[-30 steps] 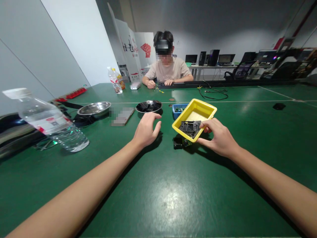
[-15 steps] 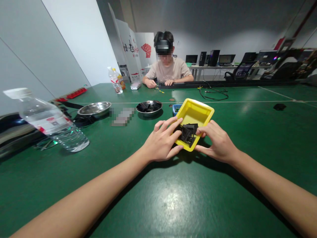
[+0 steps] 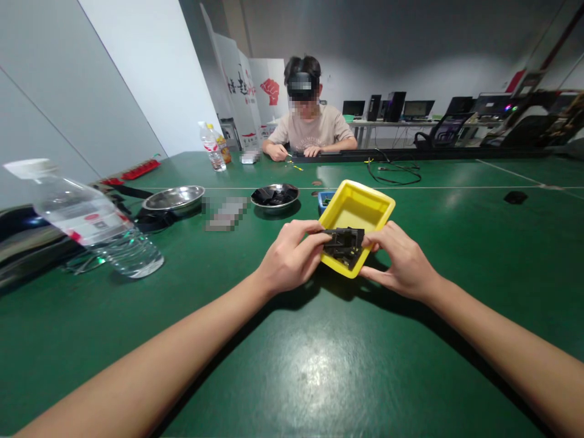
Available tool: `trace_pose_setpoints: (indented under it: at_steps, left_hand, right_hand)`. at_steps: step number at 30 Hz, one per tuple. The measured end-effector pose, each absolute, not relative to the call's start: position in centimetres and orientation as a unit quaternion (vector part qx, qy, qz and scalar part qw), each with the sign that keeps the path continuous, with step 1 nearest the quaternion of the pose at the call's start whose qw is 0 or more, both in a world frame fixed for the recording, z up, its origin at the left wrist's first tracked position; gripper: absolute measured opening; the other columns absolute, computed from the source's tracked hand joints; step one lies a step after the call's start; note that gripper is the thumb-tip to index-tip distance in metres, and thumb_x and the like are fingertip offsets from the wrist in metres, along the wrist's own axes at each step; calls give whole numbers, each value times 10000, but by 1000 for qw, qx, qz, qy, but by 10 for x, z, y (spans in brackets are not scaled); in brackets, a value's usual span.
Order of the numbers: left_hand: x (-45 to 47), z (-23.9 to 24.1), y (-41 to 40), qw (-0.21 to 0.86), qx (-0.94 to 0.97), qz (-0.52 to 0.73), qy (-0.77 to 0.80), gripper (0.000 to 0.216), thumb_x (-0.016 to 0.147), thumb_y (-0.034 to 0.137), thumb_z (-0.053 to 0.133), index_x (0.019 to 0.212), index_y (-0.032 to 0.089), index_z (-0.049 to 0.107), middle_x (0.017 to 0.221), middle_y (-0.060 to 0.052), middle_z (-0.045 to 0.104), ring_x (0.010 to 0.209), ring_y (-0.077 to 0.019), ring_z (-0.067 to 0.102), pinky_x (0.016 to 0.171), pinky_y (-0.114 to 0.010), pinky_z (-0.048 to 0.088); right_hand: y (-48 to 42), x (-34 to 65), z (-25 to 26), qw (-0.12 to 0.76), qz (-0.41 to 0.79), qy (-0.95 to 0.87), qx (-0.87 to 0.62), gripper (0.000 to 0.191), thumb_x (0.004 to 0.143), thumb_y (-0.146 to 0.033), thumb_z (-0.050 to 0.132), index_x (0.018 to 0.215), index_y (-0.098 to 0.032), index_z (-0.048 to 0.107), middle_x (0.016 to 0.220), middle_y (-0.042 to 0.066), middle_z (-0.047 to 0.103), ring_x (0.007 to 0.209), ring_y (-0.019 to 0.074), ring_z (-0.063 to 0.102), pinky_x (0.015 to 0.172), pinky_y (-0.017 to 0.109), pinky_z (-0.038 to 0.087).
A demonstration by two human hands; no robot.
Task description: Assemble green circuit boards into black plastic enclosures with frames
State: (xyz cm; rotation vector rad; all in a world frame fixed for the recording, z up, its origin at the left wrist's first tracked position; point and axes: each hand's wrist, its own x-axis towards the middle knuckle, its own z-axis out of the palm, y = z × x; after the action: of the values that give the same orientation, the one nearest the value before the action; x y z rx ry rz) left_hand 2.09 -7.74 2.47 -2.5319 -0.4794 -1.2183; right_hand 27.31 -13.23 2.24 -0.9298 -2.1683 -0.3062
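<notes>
A yellow plastic bin (image 3: 381,210) is tilted toward me above the green table, with several black plastic parts (image 3: 347,250) gathered at its lower end. My right hand (image 3: 401,258) grips the bin's right side, thumb below and fingers over the rim. At the left rim, my left hand (image 3: 294,252) pinches one black plastic part (image 3: 335,234) between thumb and fingers. The far end of that part lies over the others in the bin. A blue bin (image 3: 325,199) stands partly hidden behind the yellow one.
A metal bowl of black pieces (image 3: 275,198) sits beyond my left hand, with another metal bowl (image 3: 176,199) farther left. A water bottle (image 3: 95,225) stands at the left. Black cables (image 3: 395,173) lie at the back right. Across the table sits a person (image 3: 310,125).
My left hand has closed from spread fingers at the bin's rim to a pinch on a black part and shifted slightly left. My right hand and the bin have hardly moved.
</notes>
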Motion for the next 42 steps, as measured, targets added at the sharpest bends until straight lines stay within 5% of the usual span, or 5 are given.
trace_pose_setpoints:
  at_steps: [7,15,26,31,42]
  left_hand:
    - [16,23,-64,104,-802,-526,-264,220,882,190,652,1101,175,636,1091,-81,640,993,-195,635,875,-351,559]
    - [8,15,-44,43,-804,-503,-314,231,870,291,689,1062,166,660,1058,-79,670,859,-165,657,802,-346,580]
    - [11,7,-43,22,-842,-435,-318,228,885,292,654,1055,142,631,996,-85,694,927,-208,655,856,-378,548]
    - [11,5,-44,25,-833,-430,-346,254,877,315,672,1067,155,617,951,-59,683,875,-195,640,806,-349,542]
    - [13,8,-50,1,-870,-381,-313,253,876,285,631,1095,167,585,1015,-79,678,960,-226,629,853,-391,532]
  right_hand:
    - [-117,291,15,404,-91,-805,-425,233,832,-352,686,951,-214,541,809,35,601,728,206,562,661,318,466]
    - [-77,349,-4,438,-40,-621,-648,463,690,-593,714,911,-213,567,751,39,647,644,221,592,629,345,466]
    - [-35,399,-10,439,-16,-473,-764,432,686,-434,754,972,-175,561,835,115,701,720,266,630,686,398,493]
    - [-31,402,-14,431,-42,-496,-753,404,749,-456,708,1008,-179,568,873,123,696,768,280,626,727,417,492]
    - [-48,339,-10,423,-5,-697,-578,339,905,-412,501,1106,-167,623,592,-14,567,540,183,542,613,318,452]
